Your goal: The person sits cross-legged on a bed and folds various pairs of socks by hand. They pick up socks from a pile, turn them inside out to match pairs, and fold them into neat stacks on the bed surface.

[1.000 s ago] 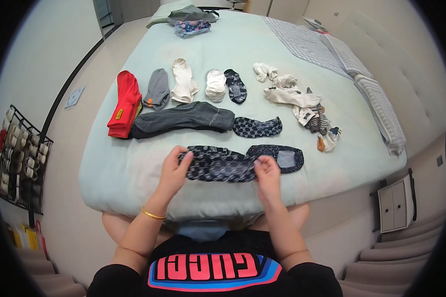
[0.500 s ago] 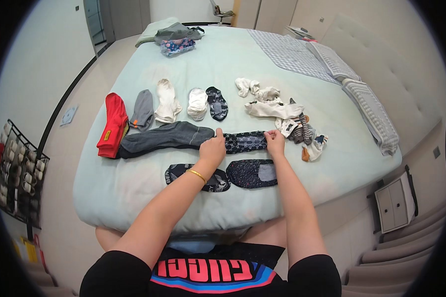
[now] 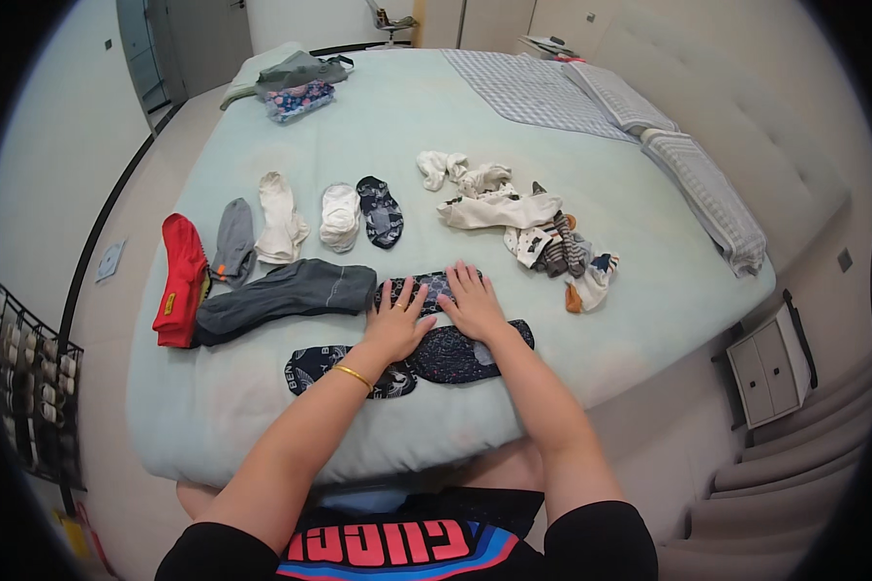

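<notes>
My left hand (image 3: 398,324) and my right hand (image 3: 473,301) lie flat, fingers spread, on a black patterned sock (image 3: 434,287) stretched out on the bed. Most of that sock is hidden under them. A long dark grey sock (image 3: 295,295) lies just left of it. Nearer to me are a black lettered sock (image 3: 310,371), partly covered by my left wrist, and a speckled dark sock (image 3: 451,356), partly under my right wrist. Farther off lie red socks (image 3: 179,276), a grey sock (image 3: 234,237), white socks (image 3: 279,218), a white ankle-sock pair (image 3: 339,216) and a black-and-grey sock (image 3: 380,211).
A loose heap of white and striped socks (image 3: 513,213) lies to the right on the pale green bed (image 3: 378,126). A grey bag (image 3: 300,70) and a floral pouch (image 3: 298,100) sit at the far left corner. Pillows (image 3: 707,198) line the right side; a shoe rack (image 3: 39,387) stands left.
Both hands have let go of the black patterned sock's ends and now press flat on it, the right one moved inward. The whole view has shifted slightly.
</notes>
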`<state>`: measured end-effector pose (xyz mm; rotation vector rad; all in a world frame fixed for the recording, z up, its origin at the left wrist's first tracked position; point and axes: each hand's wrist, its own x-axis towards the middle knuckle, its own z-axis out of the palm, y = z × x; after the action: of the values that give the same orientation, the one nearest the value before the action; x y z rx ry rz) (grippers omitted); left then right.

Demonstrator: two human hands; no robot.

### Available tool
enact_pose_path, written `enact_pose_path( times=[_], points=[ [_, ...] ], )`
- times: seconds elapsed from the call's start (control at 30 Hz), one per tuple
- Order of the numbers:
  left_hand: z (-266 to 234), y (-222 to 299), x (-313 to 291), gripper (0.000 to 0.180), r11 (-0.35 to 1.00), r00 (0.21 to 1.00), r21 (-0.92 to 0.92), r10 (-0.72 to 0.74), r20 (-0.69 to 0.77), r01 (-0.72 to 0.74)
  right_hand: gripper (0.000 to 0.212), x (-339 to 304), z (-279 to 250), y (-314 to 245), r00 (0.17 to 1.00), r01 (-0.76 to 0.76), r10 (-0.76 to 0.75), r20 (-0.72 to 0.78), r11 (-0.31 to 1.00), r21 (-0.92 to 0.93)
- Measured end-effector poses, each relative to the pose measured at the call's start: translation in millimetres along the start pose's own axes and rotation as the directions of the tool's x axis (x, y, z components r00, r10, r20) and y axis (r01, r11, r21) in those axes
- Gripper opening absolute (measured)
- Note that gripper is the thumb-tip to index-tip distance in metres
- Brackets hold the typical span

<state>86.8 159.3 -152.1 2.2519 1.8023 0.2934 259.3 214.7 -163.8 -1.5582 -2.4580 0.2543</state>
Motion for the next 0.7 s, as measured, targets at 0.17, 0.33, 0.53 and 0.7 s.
enact_pose_path(
  times=[0.17,0.33,0.53,0.7],
  points=[
    [-3.9,3.7,-2.0,0.056,1.0,1.0,-0.009,0.007,0.013,-0.006,0.066,-5.3,3.8,-5.2,0.997,-0.031,0.023,-0.076,0.994,-0.104],
    [-1.2,3.8,-5.4,0.056,1.0,0.999,0.013,0.029,-0.045,-0.028,0.066,-6.2,6.9,-4.7,0.988,-0.018,0.008,-0.151,0.998,-0.063],
    [0.8,2.2,-4.5,0.056,0.999,0.996,0.007,0.038,-0.075,-0.037,0.066,-4.6,2.9,-7.1,0.99,-0.02,0.013,-0.138,0.999,-0.045],
    [-19.4,-8.8,-14.9,0.052,0.974,0.993,-0.195,0.112,-0.031,-0.116,0.066,-2.4,-6.3,-5.5,0.998,0.0,-0.001,-0.064,1.0,-0.02]
  ],
)
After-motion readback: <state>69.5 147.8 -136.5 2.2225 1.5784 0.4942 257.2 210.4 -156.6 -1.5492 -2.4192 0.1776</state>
